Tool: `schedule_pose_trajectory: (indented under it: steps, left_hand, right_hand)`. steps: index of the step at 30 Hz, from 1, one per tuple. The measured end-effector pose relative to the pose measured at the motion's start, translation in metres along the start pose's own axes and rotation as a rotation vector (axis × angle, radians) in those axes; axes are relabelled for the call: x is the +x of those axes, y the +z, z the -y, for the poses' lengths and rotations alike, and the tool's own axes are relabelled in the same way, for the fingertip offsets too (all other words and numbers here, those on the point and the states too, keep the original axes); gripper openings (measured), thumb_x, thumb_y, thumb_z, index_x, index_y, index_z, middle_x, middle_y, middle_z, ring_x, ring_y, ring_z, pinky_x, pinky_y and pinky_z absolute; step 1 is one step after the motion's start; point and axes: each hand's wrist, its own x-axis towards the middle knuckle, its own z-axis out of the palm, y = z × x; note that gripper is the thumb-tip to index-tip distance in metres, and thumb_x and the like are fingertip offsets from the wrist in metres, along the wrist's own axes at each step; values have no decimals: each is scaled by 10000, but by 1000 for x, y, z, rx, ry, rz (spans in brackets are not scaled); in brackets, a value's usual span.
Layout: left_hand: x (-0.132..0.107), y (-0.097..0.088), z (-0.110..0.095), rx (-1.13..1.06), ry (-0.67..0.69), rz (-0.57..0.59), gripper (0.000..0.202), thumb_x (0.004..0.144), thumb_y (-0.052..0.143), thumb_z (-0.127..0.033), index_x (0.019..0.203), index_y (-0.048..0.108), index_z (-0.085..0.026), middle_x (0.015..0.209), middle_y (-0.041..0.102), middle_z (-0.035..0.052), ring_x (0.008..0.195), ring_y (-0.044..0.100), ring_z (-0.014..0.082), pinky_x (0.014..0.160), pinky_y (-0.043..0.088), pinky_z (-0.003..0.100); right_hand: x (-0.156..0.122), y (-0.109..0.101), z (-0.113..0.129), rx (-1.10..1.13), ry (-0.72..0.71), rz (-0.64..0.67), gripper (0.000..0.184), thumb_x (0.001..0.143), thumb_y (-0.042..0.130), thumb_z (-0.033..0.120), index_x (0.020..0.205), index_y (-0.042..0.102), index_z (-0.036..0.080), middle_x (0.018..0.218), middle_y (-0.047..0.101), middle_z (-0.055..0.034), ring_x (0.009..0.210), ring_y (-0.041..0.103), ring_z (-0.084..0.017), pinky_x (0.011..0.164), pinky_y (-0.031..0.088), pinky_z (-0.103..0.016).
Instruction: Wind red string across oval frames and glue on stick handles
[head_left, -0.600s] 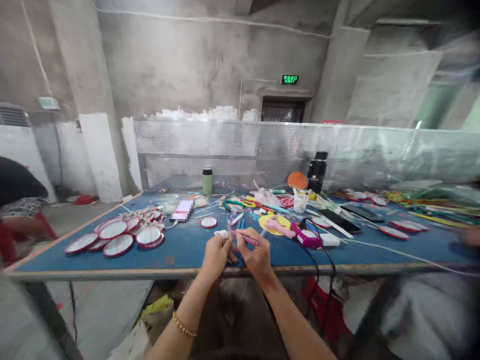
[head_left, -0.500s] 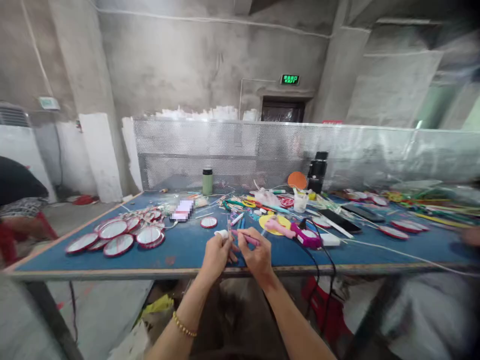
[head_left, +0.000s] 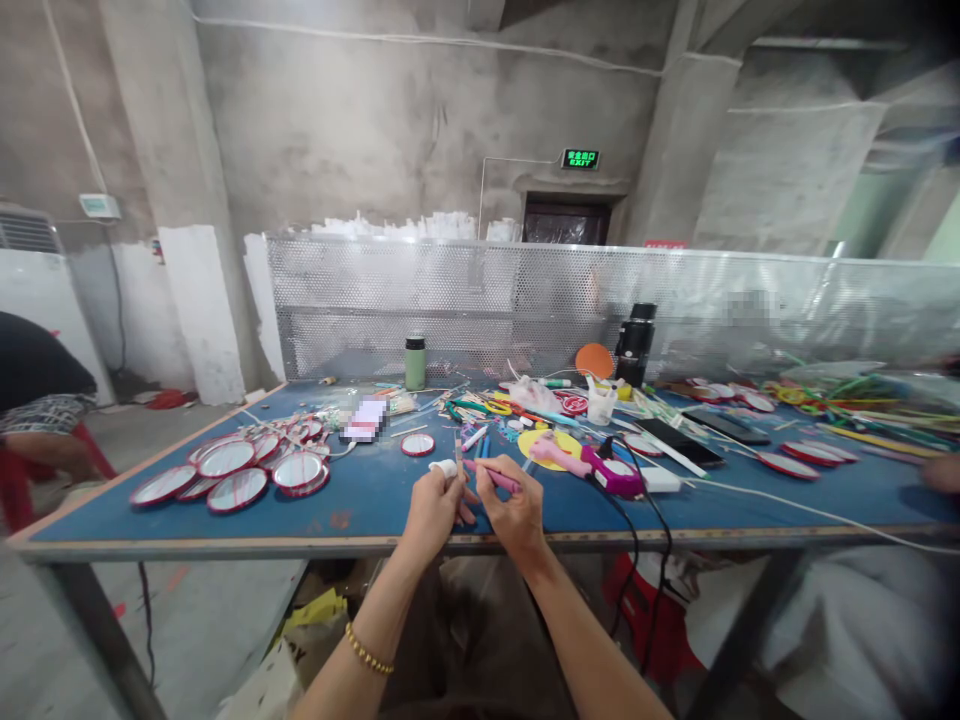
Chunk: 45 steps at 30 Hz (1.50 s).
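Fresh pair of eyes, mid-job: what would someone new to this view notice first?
Probably the two bare hands at front centre: the right hand grips a pink pen-like tool close to a thin strip pinched in the left hand. Next, perhaps, the pile of red-rimmed discs on the left of the blue table, then the bright orange disc at the back, beside the black bottle.

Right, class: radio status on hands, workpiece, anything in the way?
Left fingers pinching thin, upright pale strip. Right fingers gripping slim pink pen-shaped tool, tip near strip. Round, red-rimmed pale disc nearby, untouched, seemingly not blocking.
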Motion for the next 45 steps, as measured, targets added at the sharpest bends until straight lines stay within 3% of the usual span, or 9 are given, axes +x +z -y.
schedule_pose_trajectory:
  steps: [5,13,19,25,45]
  left_hand:
    - [0,1,1,-3,-6,4,248,870,490,-407,761,513,-186,650,692,26,420,614,124,399,425,192]
    - [-1,0,-3,20,-19,-17,271,876,492,-422,748,532,-187,523,632,-10,371,566,115,385,405,183]
    - [-1,0,-3,-9,-11,10,233,859,501,-382,733,530,-188,607,673,13,416,609,125,404,422,190]
    - [-1,0,-2,-4,-6,1,240,866,507,-406,774,539,-186,529,634,-13,374,569,118,390,402,185]
    - [0,1,0,0,-14,-3,261,866,484,-417,743,533,-192,596,665,4,416,609,132,399,418,203]
  right_hand:
    - [0,-1,0,-6,4,-19,147,913,539,171,852,672,191,772,664,-31,695,611,-154,684,508,-289]
    - [2,0,0,-5,-29,11,138,906,546,162,853,669,198,767,668,-23,702,618,-151,689,508,-285]
    - [0,0,1,-2,-8,-16,144,905,543,161,843,669,196,758,662,-25,690,616,-154,684,508,-289]
    - [1,1,0,13,-26,3,127,898,559,156,867,675,195,783,674,-25,713,624,-152,699,511,-285]
    - [1,0,1,10,5,-11,136,903,551,171,882,684,193,807,687,-33,728,637,-156,713,525,-289]
